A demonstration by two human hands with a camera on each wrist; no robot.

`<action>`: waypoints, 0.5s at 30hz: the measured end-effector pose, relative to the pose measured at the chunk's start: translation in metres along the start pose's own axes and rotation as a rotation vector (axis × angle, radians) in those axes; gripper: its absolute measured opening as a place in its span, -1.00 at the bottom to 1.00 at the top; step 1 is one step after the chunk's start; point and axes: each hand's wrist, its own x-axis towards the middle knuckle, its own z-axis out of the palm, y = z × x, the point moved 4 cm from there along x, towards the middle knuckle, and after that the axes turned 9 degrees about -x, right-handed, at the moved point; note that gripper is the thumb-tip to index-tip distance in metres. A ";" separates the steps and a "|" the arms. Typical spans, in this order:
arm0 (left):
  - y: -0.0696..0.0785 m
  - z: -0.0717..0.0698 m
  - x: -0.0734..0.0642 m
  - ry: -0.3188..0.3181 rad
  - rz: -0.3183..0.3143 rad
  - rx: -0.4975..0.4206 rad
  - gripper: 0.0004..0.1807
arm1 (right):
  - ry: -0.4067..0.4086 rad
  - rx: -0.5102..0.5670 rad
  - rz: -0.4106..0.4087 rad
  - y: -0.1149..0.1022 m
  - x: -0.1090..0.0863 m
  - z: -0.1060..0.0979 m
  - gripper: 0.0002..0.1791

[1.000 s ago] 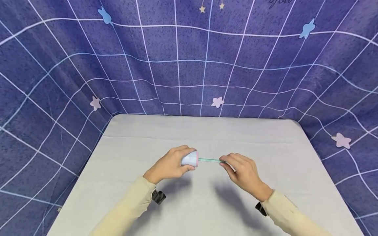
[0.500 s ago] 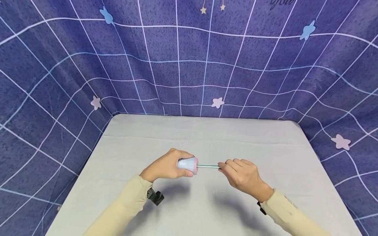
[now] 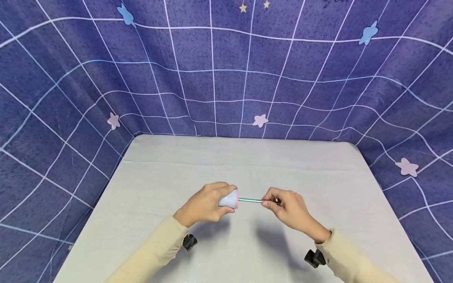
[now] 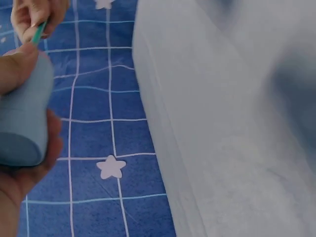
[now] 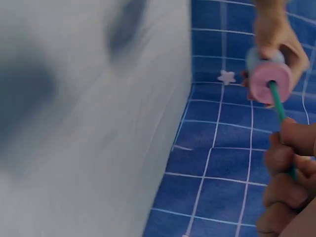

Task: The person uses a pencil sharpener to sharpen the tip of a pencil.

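Note:
My left hand (image 3: pixel 209 202) grips a light blue pencil sharpener (image 3: pixel 228 199), fingers over the top and thumb below. Its pink end (image 5: pixel 264 89) faces right and has a dark round hole, as the right wrist view shows. A thin green pencil (image 3: pixel 250 200) sticks into that hole. My right hand (image 3: pixel 291 209) pinches the pencil between thumb and fingers, a short way from the sharpener; its other end is mostly hidden in the hand. Both hands hold these things above the table. In the left wrist view the blue body (image 4: pixel 24 113) fills the left edge, its flat base toward the camera.
Beneath the hands lies a white-covered table (image 3: pixel 240 161) with the shadows of both arms on it. A blue-purple curtain (image 3: pixel 226 86) with grid lines and stars hangs behind and along both sides. Each wrist wears a small black camera (image 3: pixel 315 258).
My right hand has turned about the pencil, its fingers first rolling over and now back with the thumb showing. The left hand dipped and tilted slightly, then shifted a little right with the sharpener.

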 end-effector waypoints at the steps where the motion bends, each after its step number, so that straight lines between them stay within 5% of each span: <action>1: 0.001 0.001 -0.001 0.019 0.037 0.037 -0.47 | -0.076 0.093 0.068 0.003 0.001 0.002 -0.95; 5: 0.005 0.007 -0.006 0.089 0.214 0.149 -0.45 | -0.340 0.446 0.279 0.013 -0.001 0.011 -0.85; 8: 0.005 0.013 -0.010 0.122 0.316 0.198 -0.45 | -0.466 0.567 0.375 0.017 -0.003 0.017 -0.78; 11: 0.003 0.015 -0.012 0.150 0.328 0.220 -0.44 | -0.476 0.526 0.354 0.017 0.000 0.017 -0.79; 15: -0.003 0.011 -0.011 0.198 0.213 0.212 -0.45 | -0.274 0.208 0.167 0.010 0.009 0.011 -0.93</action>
